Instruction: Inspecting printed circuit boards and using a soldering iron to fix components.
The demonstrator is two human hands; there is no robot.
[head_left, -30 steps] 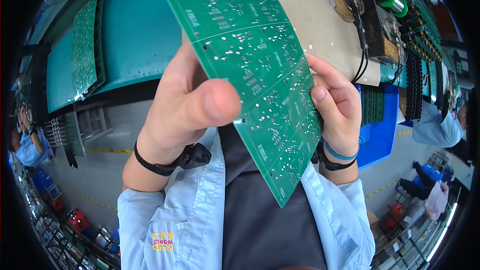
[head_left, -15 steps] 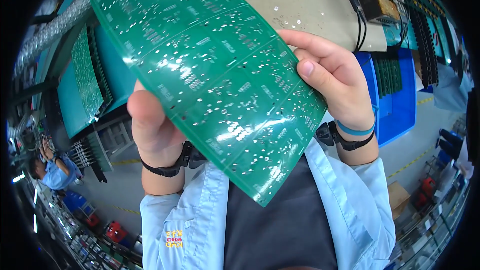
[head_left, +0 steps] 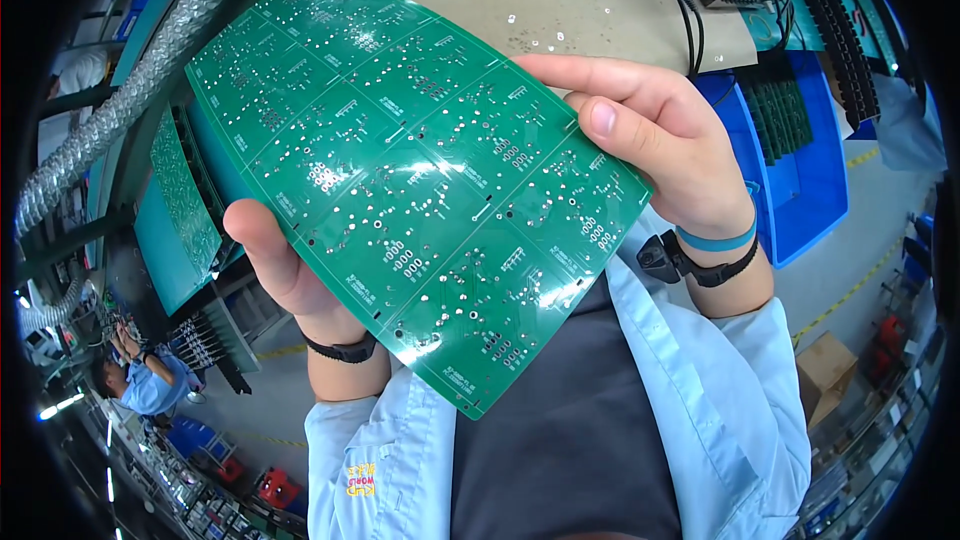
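Hands gripping glossy green circuit panel (head_left: 420, 180) before chest, solder dots glinting, left hand (head_left: 290, 270) clamping lower-left edge, right hand (head_left: 660, 140) pinching right edge, blue bin (head_left: 810, 190) sitting beyond.

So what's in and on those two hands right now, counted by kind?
Green circuit panel, held by left hand and right hand: 1
Black wristbands: 2
Blue wristband: 1
Total: 4
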